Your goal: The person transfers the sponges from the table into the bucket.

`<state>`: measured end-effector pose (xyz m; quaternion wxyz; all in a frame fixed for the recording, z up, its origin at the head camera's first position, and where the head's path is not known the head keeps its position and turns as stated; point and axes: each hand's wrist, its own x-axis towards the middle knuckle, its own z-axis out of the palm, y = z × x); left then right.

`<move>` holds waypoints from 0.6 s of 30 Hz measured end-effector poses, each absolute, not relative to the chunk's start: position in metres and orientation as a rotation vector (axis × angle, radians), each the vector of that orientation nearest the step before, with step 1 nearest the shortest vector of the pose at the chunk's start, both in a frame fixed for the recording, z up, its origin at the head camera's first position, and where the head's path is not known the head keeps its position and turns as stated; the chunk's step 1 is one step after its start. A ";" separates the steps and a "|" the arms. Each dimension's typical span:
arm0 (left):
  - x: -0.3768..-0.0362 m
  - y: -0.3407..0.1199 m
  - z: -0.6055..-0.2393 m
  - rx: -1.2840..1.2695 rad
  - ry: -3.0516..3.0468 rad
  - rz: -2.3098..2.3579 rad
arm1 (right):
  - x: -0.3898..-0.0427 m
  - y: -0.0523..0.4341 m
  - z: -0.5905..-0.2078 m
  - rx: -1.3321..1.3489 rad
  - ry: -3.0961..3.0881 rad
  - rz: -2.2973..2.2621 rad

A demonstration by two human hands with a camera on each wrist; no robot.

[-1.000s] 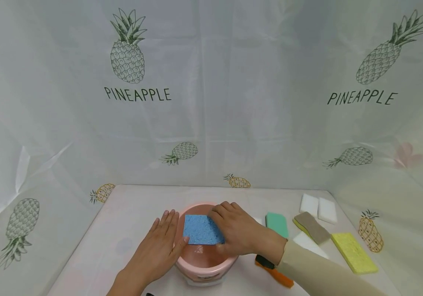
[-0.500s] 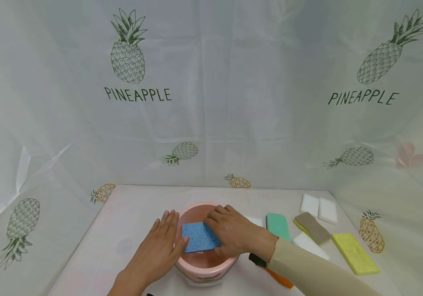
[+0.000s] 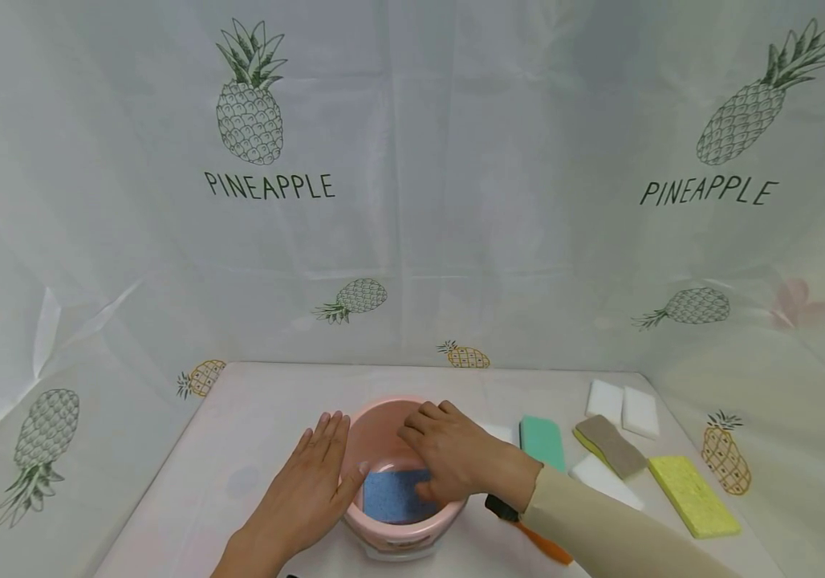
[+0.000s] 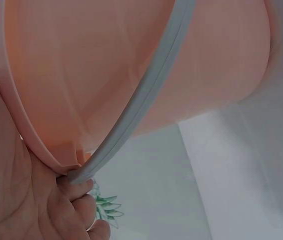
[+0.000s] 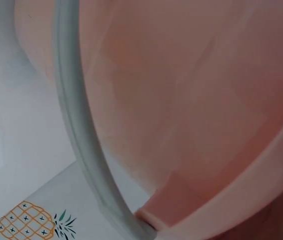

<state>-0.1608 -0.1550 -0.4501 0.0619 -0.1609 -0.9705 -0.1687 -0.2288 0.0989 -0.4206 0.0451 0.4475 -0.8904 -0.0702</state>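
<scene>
- Left hand (image 3: 309,482) — fingers straight, flat against the pink bucket (image 3: 384,417).
- Right hand (image 3: 456,461) — reaching inside, fingertips on the blue sponge (image 3: 391,498); whether it grips, cannot tell.

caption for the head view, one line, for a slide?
Right hand lowers a blue sponge into a pink bucket while the left hand steadies its rim.

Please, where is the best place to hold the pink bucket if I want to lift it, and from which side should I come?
Probably by the grey bail handle, coming from above: it lies folded down against the outer wall of the pink bucket, so it must be swung up first. The rim is partly taken: the left hand rests flat on its left side, and the right hand reaches inside over the blue sponge.
</scene>
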 end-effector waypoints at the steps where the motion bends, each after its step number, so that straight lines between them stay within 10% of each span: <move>1: -0.161 -0.155 -0.450 -0.486 -2.936 -0.506 | -0.229 0.099 -0.421 1.368 -2.718 -0.208; 18: -0.160 -0.154 -0.448 -0.489 -2.934 -0.476 | -0.220 0.116 -0.430 1.088 -2.463 0.008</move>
